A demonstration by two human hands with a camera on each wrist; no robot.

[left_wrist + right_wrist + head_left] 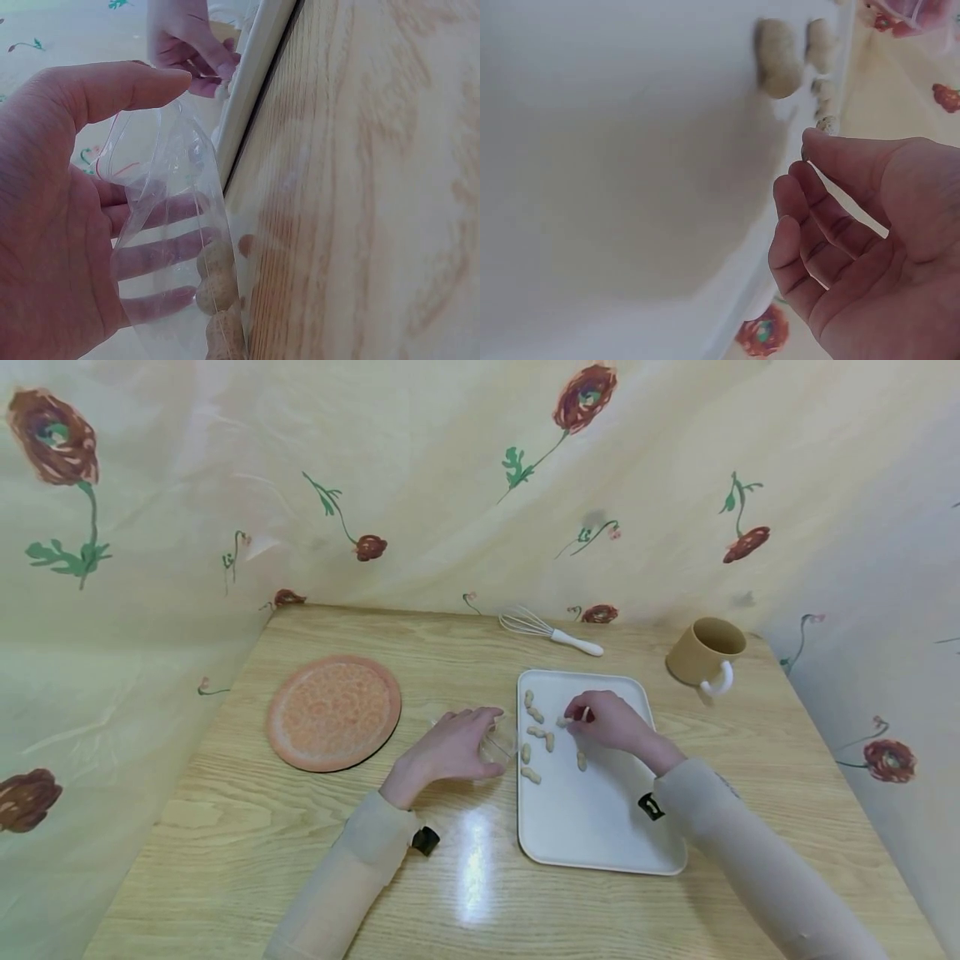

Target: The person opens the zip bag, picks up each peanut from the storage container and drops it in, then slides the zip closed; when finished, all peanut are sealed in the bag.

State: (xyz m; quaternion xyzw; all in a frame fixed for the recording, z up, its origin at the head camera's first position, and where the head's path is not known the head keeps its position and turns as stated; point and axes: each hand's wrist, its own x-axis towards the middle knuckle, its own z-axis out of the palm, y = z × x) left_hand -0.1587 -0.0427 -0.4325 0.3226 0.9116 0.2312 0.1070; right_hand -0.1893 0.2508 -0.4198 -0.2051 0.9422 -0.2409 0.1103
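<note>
My left hand holds a clear zip bag, its thumb over the mouth and its fingers spread along the far side. Unshelled peanuts show in the bag's lower part. Over the white tray, my right hand pinches a peanut between thumb and fingertips. Several more peanuts lie on the tray, mostly along its left side. In the right wrist view, the fingers mostly hide the pinched peanut.
Left of the bag lies a round orange-patterned mat. A whisk with a white handle lies behind the tray. At the back right stands a tan mug with a white handle. Flowered cloth hangs behind the wooden table.
</note>
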